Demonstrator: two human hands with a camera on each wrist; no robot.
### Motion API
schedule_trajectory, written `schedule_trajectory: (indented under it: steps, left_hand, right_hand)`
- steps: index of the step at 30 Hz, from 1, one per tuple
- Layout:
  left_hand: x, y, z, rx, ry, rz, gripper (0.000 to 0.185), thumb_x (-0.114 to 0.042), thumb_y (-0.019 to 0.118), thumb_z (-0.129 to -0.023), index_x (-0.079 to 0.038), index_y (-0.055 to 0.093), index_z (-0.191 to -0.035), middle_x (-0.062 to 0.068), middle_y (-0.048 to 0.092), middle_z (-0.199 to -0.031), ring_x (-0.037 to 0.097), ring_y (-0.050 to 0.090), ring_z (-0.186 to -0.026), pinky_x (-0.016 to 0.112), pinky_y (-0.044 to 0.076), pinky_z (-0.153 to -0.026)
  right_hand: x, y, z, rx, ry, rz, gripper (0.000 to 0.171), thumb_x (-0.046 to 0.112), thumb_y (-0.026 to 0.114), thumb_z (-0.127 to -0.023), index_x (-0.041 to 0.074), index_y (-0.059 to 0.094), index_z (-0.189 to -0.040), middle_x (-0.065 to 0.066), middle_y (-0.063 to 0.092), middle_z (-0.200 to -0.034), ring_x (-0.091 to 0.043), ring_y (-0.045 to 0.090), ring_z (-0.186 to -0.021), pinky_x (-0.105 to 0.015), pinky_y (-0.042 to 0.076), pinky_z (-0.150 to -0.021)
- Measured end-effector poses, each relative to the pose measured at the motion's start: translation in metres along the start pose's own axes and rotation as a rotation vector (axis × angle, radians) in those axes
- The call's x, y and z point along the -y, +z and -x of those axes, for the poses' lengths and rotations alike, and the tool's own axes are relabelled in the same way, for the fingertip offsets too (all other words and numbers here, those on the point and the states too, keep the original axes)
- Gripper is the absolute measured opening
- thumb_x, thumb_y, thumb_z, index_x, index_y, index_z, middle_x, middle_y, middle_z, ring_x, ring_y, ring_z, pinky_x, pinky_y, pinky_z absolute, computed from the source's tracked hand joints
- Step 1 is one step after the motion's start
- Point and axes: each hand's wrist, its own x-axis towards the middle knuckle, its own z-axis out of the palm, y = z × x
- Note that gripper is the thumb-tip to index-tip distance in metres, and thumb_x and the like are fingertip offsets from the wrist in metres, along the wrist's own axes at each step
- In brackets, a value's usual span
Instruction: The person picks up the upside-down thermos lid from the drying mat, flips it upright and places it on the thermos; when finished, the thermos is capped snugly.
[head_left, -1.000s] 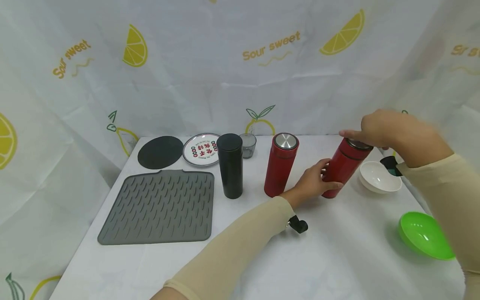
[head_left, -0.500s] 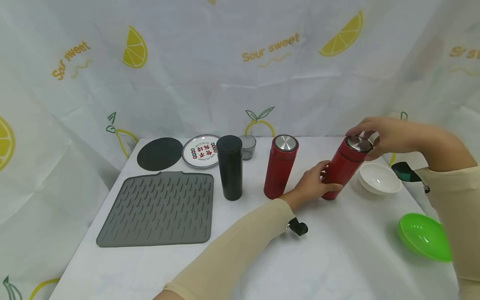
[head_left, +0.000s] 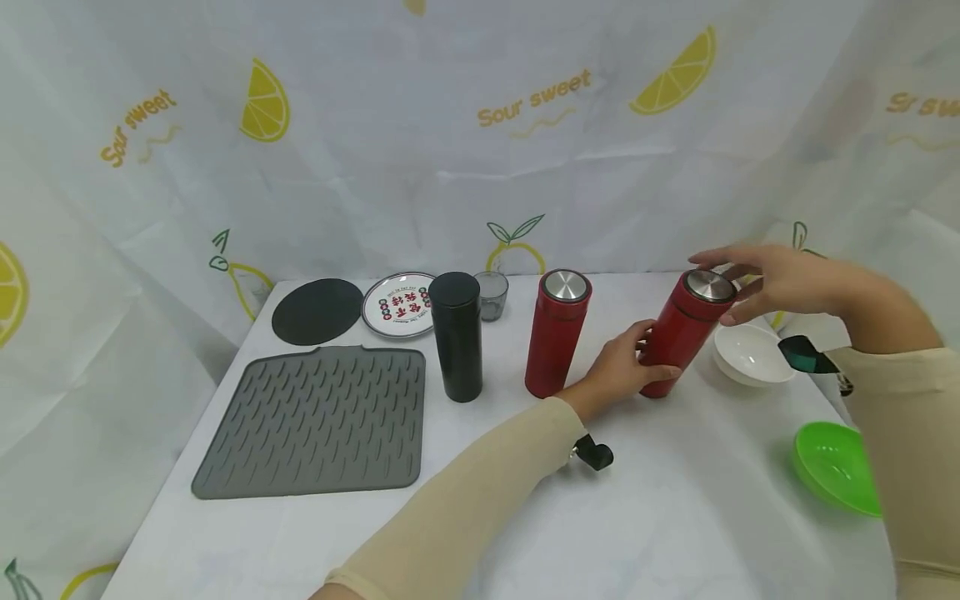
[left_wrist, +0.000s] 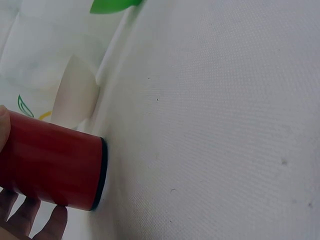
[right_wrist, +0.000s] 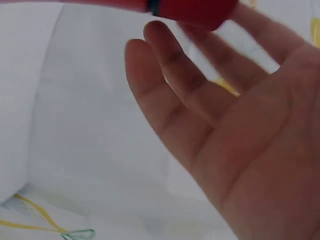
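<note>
Two red vacuum flasks with black neck rings and brushed-metal lid tops are in the head view. My left hand grips the tilted flask low on its body, thumb in front. The left wrist view shows that flask's dark base rim close over the white cloth. My right hand is at its lid, fingers behind and thumb at the near right side. In the right wrist view, the right fingers are spread and loosely extended beside the red lid. The second red flask stands to the left.
A black flask, a clear glass, a printed plate and a black disc stand or lie farther left. A grey ridged mat lies in front. White and green bowls stand right.
My right hand has turned from lying over the lid to the lid's right side, and its fingers look looser now. The left hand keeps its grip on the tilted flask.
</note>
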Motion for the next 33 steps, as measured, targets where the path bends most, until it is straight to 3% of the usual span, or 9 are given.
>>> schedule_trajectory:
  steps: [3, 10, 12, 16, 19, 22, 27, 29, 33]
  left_hand:
    - [-0.003, 0.000, 0.000, -0.005, -0.003, -0.006, 0.071, -0.037, 0.079, -0.082, -0.032, 0.042, -0.142, -0.017, 0.053, -0.130, 0.001, 0.053, -0.110, 0.022, 0.048, -0.087]
    - [-0.004, 0.001, 0.002, 0.007, -0.022, 0.022, 0.073, -0.038, 0.078, -0.083, -0.033, 0.039, -0.144, -0.018, 0.051, -0.133, 0.001, 0.052, -0.113, 0.023, 0.049, -0.089]
    - [-0.004, 0.001, 0.002, 0.006, -0.023, 0.024, 0.073, -0.038, 0.078, -0.083, -0.033, 0.039, -0.144, -0.018, 0.051, -0.133, 0.001, 0.052, -0.113, 0.023, 0.049, -0.089]
    - [-0.004, 0.002, 0.001, -0.003, -0.023, 0.022, 0.073, -0.037, 0.079, -0.082, -0.032, 0.040, -0.144, -0.017, 0.051, -0.133, 0.002, 0.052, -0.113, 0.024, 0.049, -0.089]
    - [-0.004, 0.003, 0.001, -0.013, -0.035, 0.009, 0.073, -0.037, 0.079, -0.082, -0.032, 0.040, -0.143, -0.017, 0.052, -0.132, 0.002, 0.053, -0.113, 0.025, 0.049, -0.089]
    - [-0.004, 0.004, 0.001, -0.011, -0.047, -0.002, 0.074, -0.037, 0.079, -0.081, -0.032, 0.040, -0.144, -0.017, 0.052, -0.133, 0.002, 0.053, -0.113, 0.025, 0.049, -0.089]
    - [-0.005, 0.004, 0.002, -0.003, -0.043, -0.002, 0.074, -0.038, 0.079, -0.082, -0.032, 0.040, -0.144, -0.017, 0.052, -0.133, 0.002, 0.053, -0.114, 0.024, 0.050, -0.089]
    - [-0.005, 0.003, 0.001, -0.008, -0.041, 0.001, 0.074, -0.037, 0.079, -0.081, -0.032, 0.040, -0.144, -0.017, 0.052, -0.133, 0.002, 0.053, -0.114, 0.024, 0.050, -0.089]
    - [-0.004, 0.004, 0.001, -0.011, -0.036, 0.004, 0.074, -0.038, 0.079, -0.081, -0.031, 0.040, -0.144, -0.017, 0.053, -0.131, 0.002, 0.053, -0.113, 0.025, 0.049, -0.089]
  right_hand:
    - [-0.007, 0.002, 0.001, 0.010, -0.013, -0.074, 0.074, 0.012, 0.078, -0.082, 0.012, 0.042, -0.147, -0.019, 0.056, -0.129, -0.045, 0.058, -0.110, -0.049, 0.053, -0.078]
    - [0.003, 0.017, -0.007, -0.128, 0.092, 0.148, 0.078, 0.050, 0.077, -0.079, 0.003, 0.049, -0.135, -0.018, 0.057, -0.120, -0.038, 0.056, -0.103, -0.053, 0.053, -0.074]
    - [0.003, 0.018, -0.008, -0.135, 0.101, 0.153, 0.079, 0.054, 0.074, -0.080, 0.002, 0.048, -0.135, -0.019, 0.056, -0.121, -0.038, 0.056, -0.103, -0.054, 0.053, -0.075]
    - [-0.009, 0.016, -0.003, -0.085, -0.010, -0.049, 0.071, 0.028, 0.074, -0.087, 0.011, 0.039, -0.146, -0.014, 0.050, -0.135, -0.033, 0.057, -0.110, -0.044, 0.054, -0.079]
    - [-0.018, 0.015, 0.000, -0.058, -0.069, -0.196, 0.076, 0.009, 0.074, -0.086, 0.017, 0.035, -0.150, -0.009, 0.048, -0.141, -0.025, 0.060, -0.110, -0.033, 0.053, -0.080]
    - [-0.018, 0.019, -0.001, -0.106, -0.023, -0.154, 0.073, 0.017, 0.078, -0.084, 0.016, 0.042, -0.147, -0.011, 0.052, -0.135, -0.027, 0.059, -0.110, -0.036, 0.054, -0.080]
    - [-0.006, 0.025, -0.006, -0.164, 0.059, 0.052, 0.071, 0.043, 0.078, -0.081, 0.009, 0.050, -0.137, -0.015, 0.051, -0.126, -0.037, 0.051, -0.108, -0.050, 0.051, -0.078]
    - [-0.007, 0.023, -0.006, -0.147, 0.032, 0.015, 0.069, 0.038, 0.076, -0.084, 0.008, 0.046, -0.139, -0.014, 0.049, -0.129, -0.036, 0.051, -0.109, -0.048, 0.051, -0.079]
    - [-0.020, 0.018, -0.001, -0.064, -0.066, -0.239, 0.072, 0.009, 0.071, -0.087, 0.011, 0.034, -0.149, -0.006, 0.046, -0.140, -0.024, 0.054, -0.116, -0.038, 0.053, -0.083]
